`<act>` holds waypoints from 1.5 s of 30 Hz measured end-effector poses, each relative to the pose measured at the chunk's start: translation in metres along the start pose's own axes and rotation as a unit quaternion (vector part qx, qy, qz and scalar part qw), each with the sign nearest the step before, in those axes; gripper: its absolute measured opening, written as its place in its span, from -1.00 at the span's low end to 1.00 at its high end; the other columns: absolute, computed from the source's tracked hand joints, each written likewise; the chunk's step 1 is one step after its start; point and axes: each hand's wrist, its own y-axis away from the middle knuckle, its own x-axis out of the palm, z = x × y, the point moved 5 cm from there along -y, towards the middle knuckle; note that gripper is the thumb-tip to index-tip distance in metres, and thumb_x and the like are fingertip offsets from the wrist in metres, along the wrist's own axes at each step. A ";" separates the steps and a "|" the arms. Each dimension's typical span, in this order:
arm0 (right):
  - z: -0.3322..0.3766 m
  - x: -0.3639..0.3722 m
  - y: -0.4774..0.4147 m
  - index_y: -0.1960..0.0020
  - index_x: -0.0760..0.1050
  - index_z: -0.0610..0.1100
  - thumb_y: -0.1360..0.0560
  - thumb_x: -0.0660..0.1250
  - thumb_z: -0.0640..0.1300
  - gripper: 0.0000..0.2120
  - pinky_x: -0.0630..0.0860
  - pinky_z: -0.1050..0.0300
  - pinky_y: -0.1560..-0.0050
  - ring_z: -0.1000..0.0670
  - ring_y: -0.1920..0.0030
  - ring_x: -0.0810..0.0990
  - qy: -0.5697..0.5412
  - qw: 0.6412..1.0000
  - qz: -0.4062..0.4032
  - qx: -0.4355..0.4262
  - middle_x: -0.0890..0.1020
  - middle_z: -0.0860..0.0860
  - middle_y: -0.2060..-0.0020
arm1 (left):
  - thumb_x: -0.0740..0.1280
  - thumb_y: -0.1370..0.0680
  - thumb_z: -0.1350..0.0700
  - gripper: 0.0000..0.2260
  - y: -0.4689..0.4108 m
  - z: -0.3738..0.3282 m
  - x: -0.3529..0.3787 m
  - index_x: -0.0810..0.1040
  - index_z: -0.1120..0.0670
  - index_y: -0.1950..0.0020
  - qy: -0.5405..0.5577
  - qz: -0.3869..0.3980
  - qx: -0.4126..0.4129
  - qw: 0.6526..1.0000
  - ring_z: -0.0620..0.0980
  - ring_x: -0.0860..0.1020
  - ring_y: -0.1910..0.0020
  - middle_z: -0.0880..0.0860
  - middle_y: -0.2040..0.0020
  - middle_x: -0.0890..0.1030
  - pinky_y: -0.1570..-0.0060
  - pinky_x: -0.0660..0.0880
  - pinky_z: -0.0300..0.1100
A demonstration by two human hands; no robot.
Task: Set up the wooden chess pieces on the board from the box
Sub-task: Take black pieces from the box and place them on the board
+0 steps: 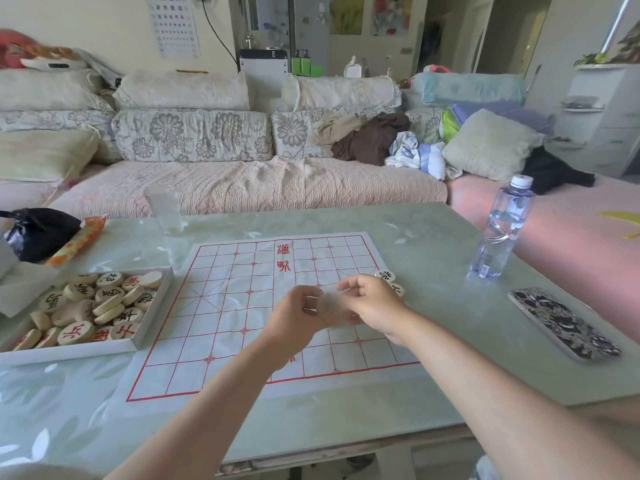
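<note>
A white paper chess board (242,306) with red grid lines lies flat on the table. At the left stands an open white box (152,323) holding several round wooden pieces (74,332) with red or black characters. Two wooden pieces (387,274) rest on the board's right edge, partly hidden behind my right hand (375,304). My left hand (298,318) and my right hand meet above the right half of the board with fingers curled toward each other. A pale blur sits between them, and I cannot make out what it is.
The table (433,237) has a pale green glossy top. A clear water bottle (500,230) stands at the right, with a patterned phone (562,323) nearer. A glass (164,209) stands behind the board. A black bag (38,232) and an orange packet (78,240) lie far left. A sofa (225,188) runs behind.
</note>
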 end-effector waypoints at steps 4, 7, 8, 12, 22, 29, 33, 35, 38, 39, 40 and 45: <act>0.005 -0.006 0.000 -0.05 0.57 -0.04 -0.52 0.40 -0.25 -0.83 0.58 0.09 0.23 0.07 0.35 0.59 0.051 0.998 -0.014 -0.041 0.65 0.09 0.15 | 0.53 -0.39 0.08 -0.67 -0.012 -0.004 0.003 0.61 -0.06 -0.12 -0.005 0.001 0.009 1.000 -0.11 0.64 0.15 -0.09 0.01 0.65 0.05 0.58 -0.06; 0.006 -0.006 -0.004 -0.04 0.58 0.09 -0.44 0.49 -0.11 -0.78 0.40 0.21 0.36 0.13 0.46 0.43 0.117 0.991 0.004 -0.064 0.59 0.11 0.38 | 0.50 -0.42 0.15 -0.65 -0.027 -0.004 0.002 0.62 -0.02 -0.19 0.009 0.016 0.001 1.000 -0.02 0.66 0.12 -0.04 0.01 0.65 -0.07 0.60 0.00; 0.005 -0.006 -0.008 -0.03 0.57 0.10 -0.42 0.51 -0.07 -0.77 0.34 0.22 0.37 0.14 0.49 0.39 0.126 0.990 0.007 -0.067 0.55 0.08 0.42 | 0.49 -0.44 0.16 -0.64 -0.033 -0.004 0.003 0.61 0.02 -0.22 0.014 0.022 -0.003 1.000 0.01 0.67 0.10 -0.02 0.00 0.65 -0.08 0.60 -0.01; 0.002 -0.016 -0.032 -0.01 0.55 0.11 -0.42 0.52 0.04 -0.78 0.30 0.29 0.36 0.15 0.39 0.43 0.182 0.980 -0.043 -0.071 0.50 0.17 0.39 | 0.42 -0.51 0.10 -0.57 -0.059 -0.006 0.006 0.46 0.05 -0.36 0.008 0.041 0.000 0.999 0.00 0.68 0.10 -0.03 -0.05 0.64 0.07 0.61 -0.14; -0.006 -0.089 -0.158 0.03 0.52 0.10 -0.43 0.40 0.22 -0.76 0.47 0.13 0.03 0.07 0.00 0.58 0.334 0.925 -0.172 -0.048 0.61 0.19 0.03 | 0.23 -0.56 -0.08 -0.57 -0.179 -0.010 -0.013 0.33 -0.06 -0.43 -0.440 -0.034 0.094 0.892 0.06 0.34 -0.31 0.03 -0.31 0.44 -0.21 0.38 -0.03; -0.022 -0.102 -0.237 0.01 0.51 0.05 -0.49 0.35 0.15 -0.81 0.49 0.10 0.00 -0.02 -0.03 0.58 0.420 0.893 -0.159 -0.023 0.60 0.13 0.05 | 0.22 -0.50 -0.26 -0.49 -0.228 0.008 -0.029 0.35 -0.12 -0.42 -0.547 -0.031 0.113 0.829 0.03 0.33 -0.33 -0.02 -0.34 0.40 -0.25 0.30 -0.05; -0.021 -0.098 -0.265 -0.05 0.54 -0.03 -0.52 0.31 0.10 -0.77 0.50 0.05 -0.04 -0.08 -0.06 0.58 0.456 0.872 -0.178 -0.033 0.63 0.05 -0.02 | 0.19 -0.50 -0.29 -0.52 -0.234 0.024 -0.031 0.39 -0.15 -0.37 -0.532 -0.030 0.119 0.838 0.01 0.31 -0.33 -0.04 -0.32 0.40 -0.25 0.31 -0.07; -0.021 -0.096 -0.274 -0.07 0.54 -0.03 -0.52 0.31 0.09 -0.77 0.50 0.05 -0.06 -0.08 -0.08 0.58 0.464 0.867 -0.179 -0.029 0.63 0.04 -0.03 | 0.18 -0.50 -0.29 -0.53 -0.235 0.030 -0.030 0.40 -0.15 -0.36 -0.524 -0.037 0.128 0.842 0.01 0.30 -0.33 -0.05 -0.31 0.39 -0.24 0.31 -0.07; -0.026 -0.091 -0.282 -0.07 0.55 -0.03 -0.54 0.28 0.08 -0.78 0.51 0.06 -0.03 -0.10 -0.07 0.57 0.503 0.850 -0.156 -0.004 0.63 0.01 -0.06 | 0.16 -0.51 -0.29 -0.53 -0.235 0.033 -0.031 0.40 -0.14 -0.36 -0.522 -0.044 0.137 0.841 0.01 0.29 -0.32 -0.04 -0.31 0.38 -0.24 0.30 -0.07; -0.028 -0.091 -0.283 -0.07 0.55 -0.03 -0.54 0.28 0.07 -0.78 0.51 0.06 -0.04 -0.11 -0.07 0.57 0.510 0.847 -0.152 0.002 0.61 -0.01 -0.08 | 0.16 -0.52 -0.29 -0.53 -0.236 0.034 -0.031 0.40 -0.14 -0.36 -0.522 -0.043 0.138 0.841 0.01 0.29 -0.32 -0.04 -0.31 0.38 -0.25 0.30 -0.07; -0.028 -0.090 -0.283 -0.09 0.55 -0.01 -0.54 0.29 0.07 -0.78 0.50 0.05 -0.05 -0.12 -0.08 0.57 0.514 0.845 -0.151 0.005 0.58 -0.02 -0.11 | 0.16 -0.52 -0.29 -0.53 -0.236 0.034 -0.031 0.40 -0.14 -0.37 -0.521 -0.041 0.138 0.841 0.01 0.29 -0.33 -0.05 -0.31 0.37 -0.25 0.29 -0.07; -0.016 -0.080 -0.272 -0.16 0.51 0.01 -0.56 0.29 0.00 -0.80 0.47 0.04 -0.07 -0.15 -0.11 0.56 0.507 0.848 -0.155 -0.010 0.43 -0.05 -0.20 | 0.15 -0.54 -0.27 -0.54 -0.231 0.027 -0.037 0.38 -0.10 -0.38 -0.486 -0.050 0.132 0.862 0.01 0.31 -0.34 -0.05 -0.33 0.40 -0.26 0.29 -0.07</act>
